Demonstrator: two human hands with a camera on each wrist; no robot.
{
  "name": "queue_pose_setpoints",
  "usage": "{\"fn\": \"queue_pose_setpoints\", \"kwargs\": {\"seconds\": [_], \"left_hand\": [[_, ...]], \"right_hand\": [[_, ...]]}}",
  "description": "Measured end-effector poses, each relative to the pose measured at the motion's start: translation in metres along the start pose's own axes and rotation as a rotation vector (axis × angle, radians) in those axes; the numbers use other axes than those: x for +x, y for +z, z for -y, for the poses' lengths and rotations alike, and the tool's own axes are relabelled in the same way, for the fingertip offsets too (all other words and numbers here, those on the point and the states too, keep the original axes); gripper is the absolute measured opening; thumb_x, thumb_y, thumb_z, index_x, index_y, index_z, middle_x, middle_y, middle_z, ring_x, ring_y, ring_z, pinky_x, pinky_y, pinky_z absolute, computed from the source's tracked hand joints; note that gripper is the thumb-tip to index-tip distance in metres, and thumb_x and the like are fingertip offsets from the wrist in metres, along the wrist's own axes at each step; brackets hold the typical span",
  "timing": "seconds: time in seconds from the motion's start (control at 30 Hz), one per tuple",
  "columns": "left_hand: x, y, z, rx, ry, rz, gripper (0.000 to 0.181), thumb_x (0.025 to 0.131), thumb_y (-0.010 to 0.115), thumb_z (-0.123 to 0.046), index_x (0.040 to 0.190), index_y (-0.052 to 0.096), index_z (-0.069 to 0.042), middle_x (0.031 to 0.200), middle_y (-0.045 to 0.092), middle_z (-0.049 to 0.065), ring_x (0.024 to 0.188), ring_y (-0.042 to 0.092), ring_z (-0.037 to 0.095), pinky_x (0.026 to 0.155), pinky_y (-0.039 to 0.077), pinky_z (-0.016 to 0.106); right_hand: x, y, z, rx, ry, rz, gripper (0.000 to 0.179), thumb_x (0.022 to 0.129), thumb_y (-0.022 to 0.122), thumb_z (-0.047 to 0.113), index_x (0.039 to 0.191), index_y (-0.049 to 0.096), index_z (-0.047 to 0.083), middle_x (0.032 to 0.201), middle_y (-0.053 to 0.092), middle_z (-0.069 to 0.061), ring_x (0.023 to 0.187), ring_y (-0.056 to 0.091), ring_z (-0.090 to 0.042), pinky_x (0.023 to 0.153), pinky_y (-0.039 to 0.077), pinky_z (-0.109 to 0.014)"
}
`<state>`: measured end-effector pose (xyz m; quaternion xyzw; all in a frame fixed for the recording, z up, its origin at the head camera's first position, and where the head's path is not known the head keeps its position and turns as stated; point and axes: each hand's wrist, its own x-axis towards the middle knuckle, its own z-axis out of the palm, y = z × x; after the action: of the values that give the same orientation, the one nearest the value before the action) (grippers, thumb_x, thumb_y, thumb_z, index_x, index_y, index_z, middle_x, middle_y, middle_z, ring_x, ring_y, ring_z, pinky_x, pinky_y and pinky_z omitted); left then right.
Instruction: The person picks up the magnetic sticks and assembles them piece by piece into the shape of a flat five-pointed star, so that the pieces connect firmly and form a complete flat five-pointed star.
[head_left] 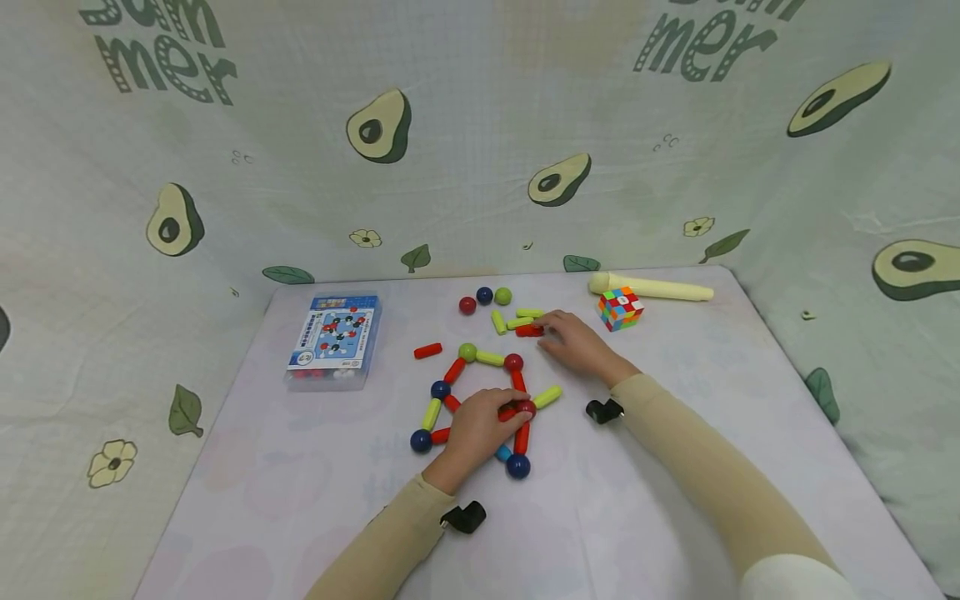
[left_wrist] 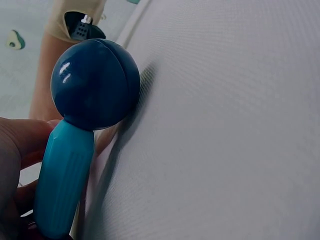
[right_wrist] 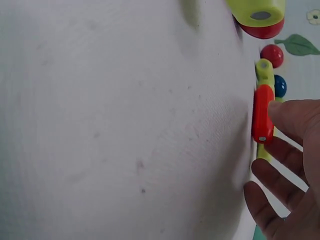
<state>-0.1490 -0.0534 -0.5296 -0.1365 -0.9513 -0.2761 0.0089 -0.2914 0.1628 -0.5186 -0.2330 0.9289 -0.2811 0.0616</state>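
While L hand (head_left: 483, 421) on ball/rod frame (head_left: 527, 408), R hand (head_left: 576, 343) agst red rod (right_wrist: 263, 117).

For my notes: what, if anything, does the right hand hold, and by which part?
The right hand has thumb and finger near one end of a red rod; gripping cannot be told.

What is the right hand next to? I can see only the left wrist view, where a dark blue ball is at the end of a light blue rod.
Observer: The right hand has its thumb and forefinger at a loose red rod; I cannot tell whether they grip it.
Operator: Thank you. Which loose balls lie near the far edge of the table?
Observer: Three, close together: a red ball, a blue ball and a green ball.
Operator: And what is in the table's far left part?
Observer: A clear box with a blue and white printed label.
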Motion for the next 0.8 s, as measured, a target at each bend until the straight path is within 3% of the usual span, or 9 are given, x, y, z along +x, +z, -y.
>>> {"fn": "queue_pose_setpoints", "kwargs": {"seconds": [0.17,0.53,0.8], "left_hand": [[0.000,0.000,-0.001,0.002,-0.005,0.006,0.037,0.092,0.075,-0.045,0.125,0.074,-0.029,0.109,0.074,-0.007,0.093,0.063,0.012,0.076,0.052,0.025],[0.000,0.001,-0.001,-0.001,0.007,-0.006,0.037,0.091,0.075,-0.044,0.125,0.074,-0.028,0.109,0.074,-0.007,0.091,0.063,0.011,0.075,0.052,0.024],[0.000,0.000,-0.001,0.000,-0.003,0.001,0.037,0.092,0.075,-0.045,0.125,0.074,-0.029,0.109,0.074,-0.007,0.094,0.064,0.012,0.079,0.053,0.027]], "right_hand": [[0.003,0.002,0.004,0.004,0.043,-0.020,0.026,0.096,0.072,0.023,0.117,0.064,0.009,0.116,0.063,-0.008,0.110,0.057,-0.025,0.101,0.048,-0.044],[0.006,0.010,0.008,-0.105,0.044,-0.012,0.031,0.096,0.072,0.019,0.126,0.069,0.015,0.104,0.065,-0.005,0.102,0.054,-0.025,0.091,0.050,-0.041],[-0.016,0.005,0.008,-0.090,0.049,0.007,0.029,0.095,0.072,0.016,0.124,0.071,0.016,0.102,0.063,-0.005,0.096,0.055,-0.024,0.087,0.051,-0.041]]}}
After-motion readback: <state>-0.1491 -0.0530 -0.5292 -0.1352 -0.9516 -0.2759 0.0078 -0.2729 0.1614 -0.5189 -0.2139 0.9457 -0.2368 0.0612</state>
